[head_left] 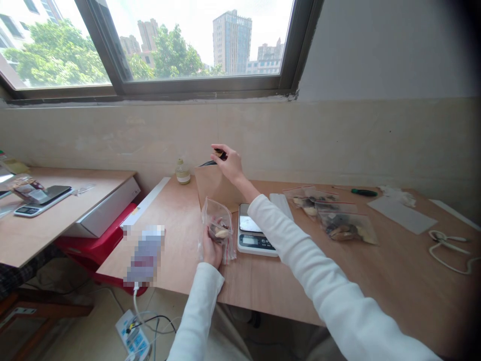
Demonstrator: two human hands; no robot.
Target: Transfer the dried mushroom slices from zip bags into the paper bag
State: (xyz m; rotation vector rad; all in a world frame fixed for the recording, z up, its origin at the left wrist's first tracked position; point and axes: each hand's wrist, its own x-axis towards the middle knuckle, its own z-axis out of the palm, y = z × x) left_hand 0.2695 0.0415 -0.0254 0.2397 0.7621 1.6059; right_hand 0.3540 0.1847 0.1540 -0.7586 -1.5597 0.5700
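Note:
My left hand (213, 250) is closed around a clear zip bag (215, 209) with pale and reddish-brown dried pieces in it. The bag is upright, just left of a white digital scale (259, 249). My right hand (233, 164) is raised over a brown cardboard box or paper bag (212, 184), pinching a small dark piece with a tan edge (220, 154); its exact kind is unclear. Something black shows at the brown container's top, and the rest of its contents is hidden. My right forearm covers part of the scale.
Filled zip bags (343, 228) lie right of the scale, near a green-handled screwdriver (364, 192), white paper (401, 214) and a white cable (438, 246). A small bottle (182, 173) stands by the wall. A blurred-out device (145, 255) lies at the table's left edge, cable hanging down.

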